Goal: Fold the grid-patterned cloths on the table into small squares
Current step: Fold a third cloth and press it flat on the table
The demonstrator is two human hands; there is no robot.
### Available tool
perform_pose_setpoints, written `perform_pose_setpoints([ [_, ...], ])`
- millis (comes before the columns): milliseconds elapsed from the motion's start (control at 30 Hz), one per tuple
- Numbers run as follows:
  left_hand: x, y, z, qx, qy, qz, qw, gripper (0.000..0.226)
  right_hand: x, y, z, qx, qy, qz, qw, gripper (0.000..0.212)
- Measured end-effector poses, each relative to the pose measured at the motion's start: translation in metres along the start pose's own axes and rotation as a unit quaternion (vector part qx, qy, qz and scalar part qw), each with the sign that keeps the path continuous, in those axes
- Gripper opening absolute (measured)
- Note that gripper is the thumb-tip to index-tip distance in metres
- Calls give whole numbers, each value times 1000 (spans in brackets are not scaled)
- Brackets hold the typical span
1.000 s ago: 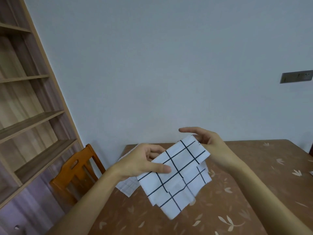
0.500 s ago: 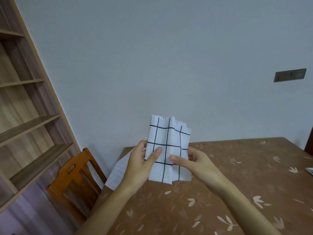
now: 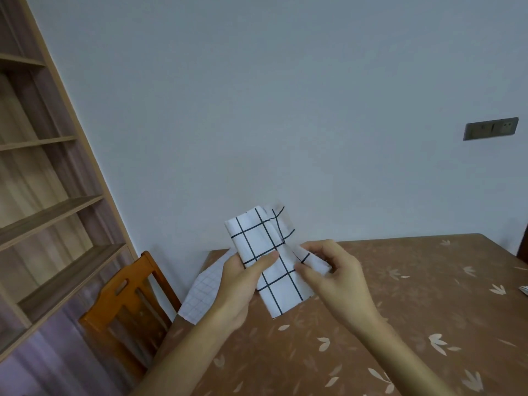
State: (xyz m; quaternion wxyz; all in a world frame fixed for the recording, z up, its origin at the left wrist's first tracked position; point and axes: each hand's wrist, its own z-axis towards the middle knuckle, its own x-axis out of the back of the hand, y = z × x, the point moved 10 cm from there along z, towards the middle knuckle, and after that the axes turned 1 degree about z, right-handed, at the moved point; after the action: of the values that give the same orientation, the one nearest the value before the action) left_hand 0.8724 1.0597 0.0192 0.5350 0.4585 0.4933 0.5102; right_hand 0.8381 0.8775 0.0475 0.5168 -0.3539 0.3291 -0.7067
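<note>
Hands met above the near-left part of the brown leaf-print table (image 3: 428,295), where the left hand (image 3: 243,284) gripped a white cloth with a bold black grid (image 3: 265,244), thumb pressed across its front, so that the partly folded cloth stood tilted in the air clear of the tabletop. The right hand (image 3: 334,272) pinched the cloth's right flap between thumb and fingers, folding it in beside the left thumb. Behind the left wrist a second, finer-gridded cloth (image 3: 204,290) lay over the table's left edge, near the wooden chair (image 3: 123,307) and the bookshelf (image 3: 43,218).
</note>
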Motion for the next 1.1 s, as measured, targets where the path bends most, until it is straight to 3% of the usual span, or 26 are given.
perform_pose_setpoints([
  [133,-10,-4,-3,29,-24,-31,999,15,-14,-28,-12,188,-23,-132,973,42],
  [267,-16,-6,-4,41,-40,-51,997,17,-20,-29,-19,233,-31,-153,960,45],
  [333,-14,-7,-2,48,-33,-81,995,15,-17,-30,-20,231,-19,-145,962,42],
  [467,-13,-11,2,60,-42,-128,989,32,-21,-26,-27,227,-35,-147,962,29],
  [567,-13,-12,4,72,-38,-157,984,37,-22,-20,-29,184,-41,-102,977,38],
  [767,-5,-5,5,71,-25,-201,977,38,-4,-4,-21,96,1,3,995,30],
  [867,19,7,13,51,5,-169,984,35,9,-3,-16,86,7,8,996,32],
  [1000,37,22,24,66,-11,-28,997,65,23,-7,-12,78,16,28,996,16],
  [1100,36,35,25,46,-27,72,996,49,29,-13,-7,85,40,9,996,9],
])
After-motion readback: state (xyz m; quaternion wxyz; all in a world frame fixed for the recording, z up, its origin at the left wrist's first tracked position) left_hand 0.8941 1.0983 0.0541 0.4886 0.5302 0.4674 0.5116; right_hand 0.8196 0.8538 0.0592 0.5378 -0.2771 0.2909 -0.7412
